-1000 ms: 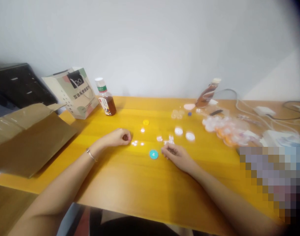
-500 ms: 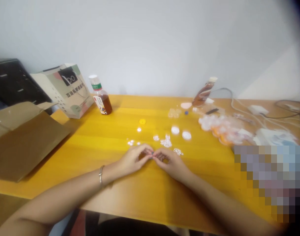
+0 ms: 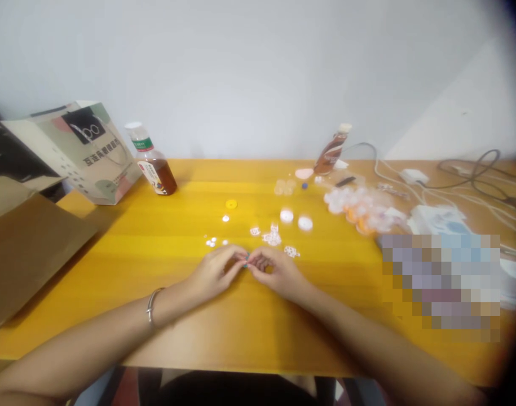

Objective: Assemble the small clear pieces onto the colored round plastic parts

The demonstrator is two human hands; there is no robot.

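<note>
My left hand [image 3: 221, 268] and my right hand [image 3: 274, 270] meet fingertip to fingertip above the table's front middle. Both pinch a tiny teal piece [image 3: 246, 261], mostly hidden by the fingers; its kind cannot be made out. Just beyond the hands lie white lacy openwork pieces [image 3: 272, 238] and, to the left, several tiny white bits [image 3: 212, 242]. Farther back are a yellow disc [image 3: 231, 204], a small white disc [image 3: 225, 218] and two larger white round pieces [image 3: 286, 215].
A drink bottle [image 3: 156, 169] and paper bag [image 3: 101, 163] stand at the left, behind a cardboard box [image 3: 38, 248]. At right are another bottle [image 3: 331, 151], clear plastic packs with orange pieces [image 3: 359, 210], cables [image 3: 380, 163] and a tissue pack [image 3: 437, 220]. A blue bit [image 3: 304, 185] lies farther back.
The view has turned slightly right, so everything appears shifted left. Both hands still pinch the small teal piece together, their grip much the same.
</note>
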